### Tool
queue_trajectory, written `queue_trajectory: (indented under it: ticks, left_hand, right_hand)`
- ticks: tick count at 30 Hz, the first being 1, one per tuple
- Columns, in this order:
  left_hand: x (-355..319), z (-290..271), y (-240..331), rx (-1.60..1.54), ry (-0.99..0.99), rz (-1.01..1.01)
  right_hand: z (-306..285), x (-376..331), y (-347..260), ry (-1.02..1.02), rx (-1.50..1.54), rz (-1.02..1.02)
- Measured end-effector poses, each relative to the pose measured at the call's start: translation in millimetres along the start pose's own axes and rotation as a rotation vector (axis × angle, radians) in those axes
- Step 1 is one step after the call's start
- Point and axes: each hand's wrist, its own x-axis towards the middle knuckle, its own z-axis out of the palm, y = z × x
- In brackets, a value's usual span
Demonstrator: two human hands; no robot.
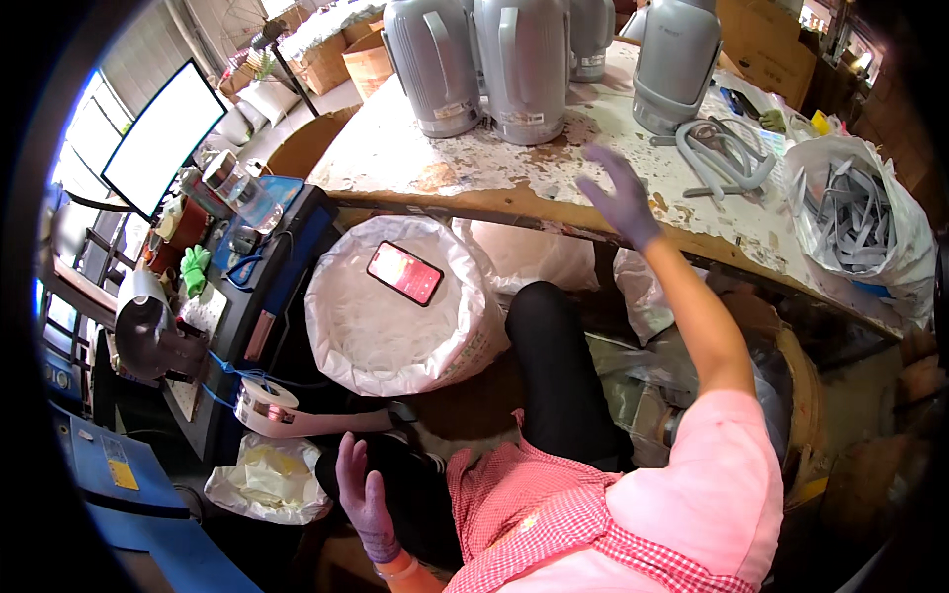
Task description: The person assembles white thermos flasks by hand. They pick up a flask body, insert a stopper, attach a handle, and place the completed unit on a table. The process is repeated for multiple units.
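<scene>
My left hand (pixel 364 502), in a thin greyish-purple glove, is raised near my lap with its fingers apart and nothing in it. My right hand (pixel 623 201), gloved alike, reaches over the front edge of the worn white table (pixel 395 158), fingers spread and empty. Beyond it stand grey vacuum jugs with handles; the nearest one (pixel 521 74) is upright. Another grey jug (pixel 677 64) stands farther right, a grey band around its lower body. Loose grey curved plastic parts (pixel 720 158) lie right of my right hand.
A white bag (pixel 840 163) of grey strips sits at the table's right end. Under the table's left side, a phone (pixel 405 273) rests on a large white sack (pixel 331 336). On the left are a lit monitor (pixel 163 138), green gloves (pixel 195 269) and a blue machine (pixel 129 474).
</scene>
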Motion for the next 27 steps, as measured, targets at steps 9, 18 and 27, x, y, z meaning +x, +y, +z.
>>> queue_trajectory:
  ticks: [9,18,27]
  left_hand:
    - [12,14,-25,-0.006,-0.115,0.002]
    - [27,51,-17,0.032,-0.260,0.116]
    - [21,52,4,0.099,-0.304,0.098]
  right_hand:
    - [-210,-429,1,-0.990,0.141,1.573]
    - [-315,-442,-5,-0.507,-1.440,1.322]
    - [-327,-537,102,-0.389,-1.434,1.315]
